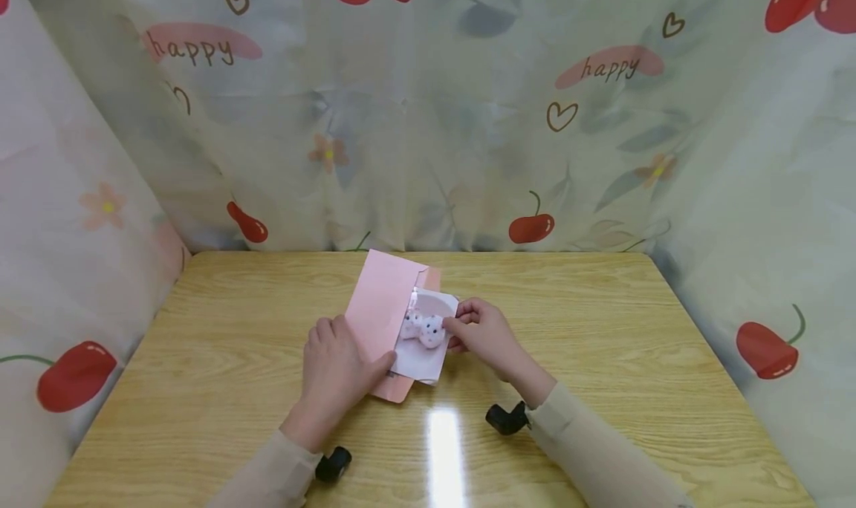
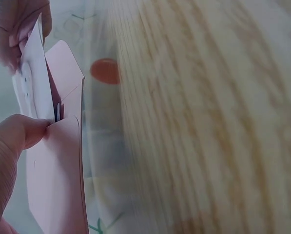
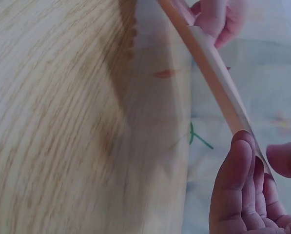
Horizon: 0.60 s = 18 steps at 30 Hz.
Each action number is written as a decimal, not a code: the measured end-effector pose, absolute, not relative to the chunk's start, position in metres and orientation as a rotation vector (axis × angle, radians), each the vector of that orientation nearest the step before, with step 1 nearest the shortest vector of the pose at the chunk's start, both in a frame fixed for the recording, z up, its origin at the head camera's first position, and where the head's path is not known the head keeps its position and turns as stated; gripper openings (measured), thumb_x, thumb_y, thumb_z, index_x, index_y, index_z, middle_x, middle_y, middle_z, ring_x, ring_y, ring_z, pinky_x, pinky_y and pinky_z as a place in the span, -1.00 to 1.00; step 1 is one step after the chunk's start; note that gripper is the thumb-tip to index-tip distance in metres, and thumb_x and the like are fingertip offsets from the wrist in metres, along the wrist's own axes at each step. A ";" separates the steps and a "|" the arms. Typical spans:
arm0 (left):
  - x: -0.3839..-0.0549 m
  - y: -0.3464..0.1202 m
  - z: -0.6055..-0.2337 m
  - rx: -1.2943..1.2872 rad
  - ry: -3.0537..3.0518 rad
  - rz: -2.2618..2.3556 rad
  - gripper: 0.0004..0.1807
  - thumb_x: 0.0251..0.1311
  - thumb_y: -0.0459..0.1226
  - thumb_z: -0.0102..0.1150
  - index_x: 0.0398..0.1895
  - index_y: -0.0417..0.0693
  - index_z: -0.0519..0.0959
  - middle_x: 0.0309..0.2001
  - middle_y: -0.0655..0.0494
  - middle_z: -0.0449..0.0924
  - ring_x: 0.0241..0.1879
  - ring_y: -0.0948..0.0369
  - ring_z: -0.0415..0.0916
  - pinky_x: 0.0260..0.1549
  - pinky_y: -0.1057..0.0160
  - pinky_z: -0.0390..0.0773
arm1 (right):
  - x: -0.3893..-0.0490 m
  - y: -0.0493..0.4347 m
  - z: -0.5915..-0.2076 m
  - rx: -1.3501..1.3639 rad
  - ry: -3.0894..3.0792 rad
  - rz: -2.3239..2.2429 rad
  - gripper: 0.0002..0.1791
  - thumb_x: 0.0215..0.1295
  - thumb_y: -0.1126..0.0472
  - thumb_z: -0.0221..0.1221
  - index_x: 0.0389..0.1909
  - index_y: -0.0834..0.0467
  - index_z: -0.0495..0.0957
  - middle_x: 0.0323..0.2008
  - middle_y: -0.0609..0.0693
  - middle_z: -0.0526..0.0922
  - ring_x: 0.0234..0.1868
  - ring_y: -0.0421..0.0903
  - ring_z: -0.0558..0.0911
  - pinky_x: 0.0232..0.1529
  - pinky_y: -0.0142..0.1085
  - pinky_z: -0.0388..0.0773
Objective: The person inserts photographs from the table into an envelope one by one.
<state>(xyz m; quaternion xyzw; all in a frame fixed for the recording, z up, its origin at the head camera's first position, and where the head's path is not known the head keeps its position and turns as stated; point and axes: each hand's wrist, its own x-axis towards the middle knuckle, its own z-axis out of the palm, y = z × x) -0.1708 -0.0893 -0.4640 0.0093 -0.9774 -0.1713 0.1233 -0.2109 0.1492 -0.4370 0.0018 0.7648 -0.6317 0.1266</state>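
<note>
A pink envelope is held tilted over the table, with its flap open toward the right. Partway out of its mouth sits a white card with a spotted bow pictured on it. My left hand grips the envelope from the left, and its thumb lies across the front at the mouth. At the card's outer edge, my right hand pinches it, thumb on the printed face and fingers behind. The envelope hides the card's inner end.
Beneath the hands is a wood-grain table. Patterned curtain with cherries and "happy" lettering encloses the back and both sides. Black wrist devices stick out by both sleeves. A bright light reflection lies on the near tabletop.
</note>
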 end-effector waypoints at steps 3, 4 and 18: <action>-0.171 -0.090 -0.466 0.037 -2.849 -0.498 0.08 -0.25 0.35 0.31 -0.03 -0.49 0.34 -0.19 -0.30 0.34 -0.19 -0.14 0.32 -0.19 -0.03 0.35 | -0.210 0.150 -0.434 0.023 2.201 -1.859 -0.79 0.29 0.31 0.19 -0.14 0.29 0.42 -0.32 0.19 0.56 -0.40 0.05 0.68 -0.30 -0.08 0.63; -0.171 -0.091 -0.466 0.038 -2.850 -0.500 0.08 -0.25 0.36 0.31 -0.02 -0.49 0.34 -0.18 -0.30 0.34 -0.19 -0.13 0.32 -0.19 -0.04 0.35 | -0.210 0.150 -0.434 0.021 2.195 -1.864 -0.80 0.29 0.32 0.18 -0.13 0.29 0.42 -0.31 0.20 0.55 -0.39 0.05 0.68 -0.30 -0.08 0.63; -0.169 -0.086 -0.465 0.037 -2.879 -0.508 0.08 -0.24 0.38 0.27 -0.01 -0.46 0.33 -0.17 -0.27 0.33 -0.17 -0.11 0.32 -0.17 -0.02 0.35 | -0.213 0.135 -0.438 -0.015 2.235 -1.915 -0.75 0.18 0.38 0.25 -0.15 0.37 0.47 -0.42 0.20 0.68 -0.41 0.05 0.71 -0.25 0.00 0.61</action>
